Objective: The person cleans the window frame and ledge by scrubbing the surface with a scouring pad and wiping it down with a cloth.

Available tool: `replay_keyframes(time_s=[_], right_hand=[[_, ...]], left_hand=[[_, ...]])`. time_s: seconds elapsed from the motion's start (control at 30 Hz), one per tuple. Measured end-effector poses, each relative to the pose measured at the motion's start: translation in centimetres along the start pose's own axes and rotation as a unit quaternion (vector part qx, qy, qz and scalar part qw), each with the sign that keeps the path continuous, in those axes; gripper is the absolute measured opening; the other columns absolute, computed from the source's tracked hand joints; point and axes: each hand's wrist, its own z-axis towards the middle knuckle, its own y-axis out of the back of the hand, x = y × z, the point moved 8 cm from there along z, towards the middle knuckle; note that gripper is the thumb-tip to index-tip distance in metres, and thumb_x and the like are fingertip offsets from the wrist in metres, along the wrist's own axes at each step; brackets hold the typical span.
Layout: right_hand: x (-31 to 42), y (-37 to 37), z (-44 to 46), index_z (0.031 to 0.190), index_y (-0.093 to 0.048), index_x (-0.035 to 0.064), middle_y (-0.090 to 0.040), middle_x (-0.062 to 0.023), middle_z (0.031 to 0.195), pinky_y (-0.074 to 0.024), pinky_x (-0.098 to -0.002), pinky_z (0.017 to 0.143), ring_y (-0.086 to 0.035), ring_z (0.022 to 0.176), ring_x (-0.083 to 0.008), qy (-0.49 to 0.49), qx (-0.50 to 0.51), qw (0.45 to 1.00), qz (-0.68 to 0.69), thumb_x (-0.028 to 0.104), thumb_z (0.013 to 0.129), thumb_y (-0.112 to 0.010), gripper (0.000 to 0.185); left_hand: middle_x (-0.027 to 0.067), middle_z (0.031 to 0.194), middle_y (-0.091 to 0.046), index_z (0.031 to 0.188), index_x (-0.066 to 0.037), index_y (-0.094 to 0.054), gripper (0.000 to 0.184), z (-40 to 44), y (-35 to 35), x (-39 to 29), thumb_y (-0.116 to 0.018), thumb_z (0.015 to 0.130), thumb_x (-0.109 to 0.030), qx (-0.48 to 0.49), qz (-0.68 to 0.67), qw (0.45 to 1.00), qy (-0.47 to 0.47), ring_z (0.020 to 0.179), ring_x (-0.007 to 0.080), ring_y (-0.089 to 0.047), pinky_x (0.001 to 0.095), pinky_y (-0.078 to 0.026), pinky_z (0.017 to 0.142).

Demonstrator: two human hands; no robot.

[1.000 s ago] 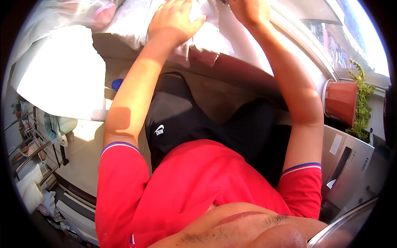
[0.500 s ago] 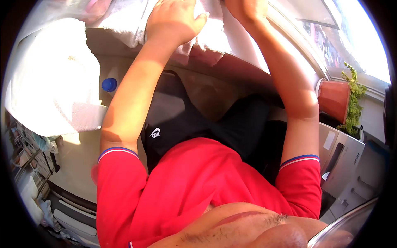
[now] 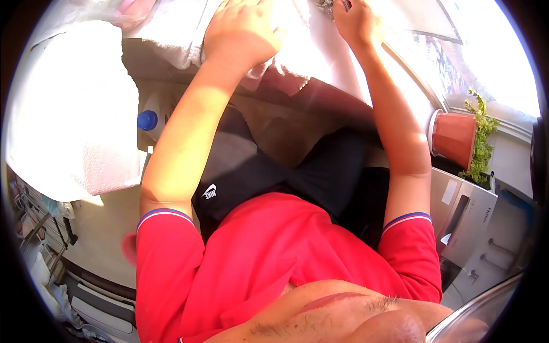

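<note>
My left hand (image 3: 243, 33) lies flat on a white towel (image 3: 177, 48) at the top of the view, its fingers stretched out and partly cut off by the frame edge. Part of the cloth hangs over the front edge of the white surface. Further right, my right hand (image 3: 360, 24) is bent with its fingers curled. A small dark and silvery-grey thing (image 3: 326, 7) shows at those fingers, too cut off to name. Strong sunlight washes out the cloth between the hands.
A big white foam-like block (image 3: 74, 108) stands at left, beside a bottle with a blue cap (image 3: 147, 120). At right are a potted plant (image 3: 454, 137) by the window and a white Haier appliance (image 3: 466, 214). A rack (image 3: 46, 220) stands at lower left.
My right hand has moved down and slightly right into fuller view, and the grey thing at its fingers now shows. My left hand stays on the towel, shifted only slightly.
</note>
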Motion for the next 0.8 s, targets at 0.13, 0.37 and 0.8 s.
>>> replay_keyframes(time_s=[0.13, 0.37, 0.8], right_hand=[[0.2, -0.5, -0.4, 0.087, -0.07, 0.0065, -0.071, -0.02, 0.087, -0.0534, -0.0496, 0.074, -0.069, 0.084, -0.0404, 0.011, -0.018, 0.999, 0.035, 0.022, 0.088, -0.064, 0.017], [0.6, -2.9, 0.5, 0.091, -0.07, 0.0103, -0.073, -0.0104, 0.09, -0.0547, -0.0484, 0.073, -0.07, 0.088, -0.0343, 0.025, 0.028, 0.998, -0.044, 0.034, 0.092, -0.064, 0.025], [-1.3, -2.2, -0.5, 0.089, -0.073, 0.0104, -0.072, -0.0112, 0.083, -0.0548, -0.0492, 0.067, -0.07, 0.078, -0.0342, 0.004, 0.017, 0.999, -0.044, 0.034, 0.09, -0.061, 0.026]], left_hand=[[0.0121, 0.14, -0.061, 0.134, -0.006, -0.062, 0.057, 0.0, -1.3, -0.1, -0.066, 0.088, -0.039, 0.021, 0.054, 0.998, 0.02, 0.131, 0.0293, -0.054, 0.0419, -0.043, 0.11], [0.0082, 0.147, -0.059, 0.137, -0.006, -0.063, 0.059, 0.0, -1.3, 0.0, -0.065, 0.088, -0.037, 0.089, 0.006, 0.995, 0.047, 0.139, 0.0259, -0.051, 0.0405, -0.039, 0.116], [0.0102, 0.144, -0.061, 0.136, -0.005, -0.064, 0.058, -0.2, -1.5, 0.2, -0.066, 0.088, -0.037, 0.052, 0.031, 0.998, 0.035, 0.138, 0.0269, -0.051, 0.0412, -0.04, 0.115]])
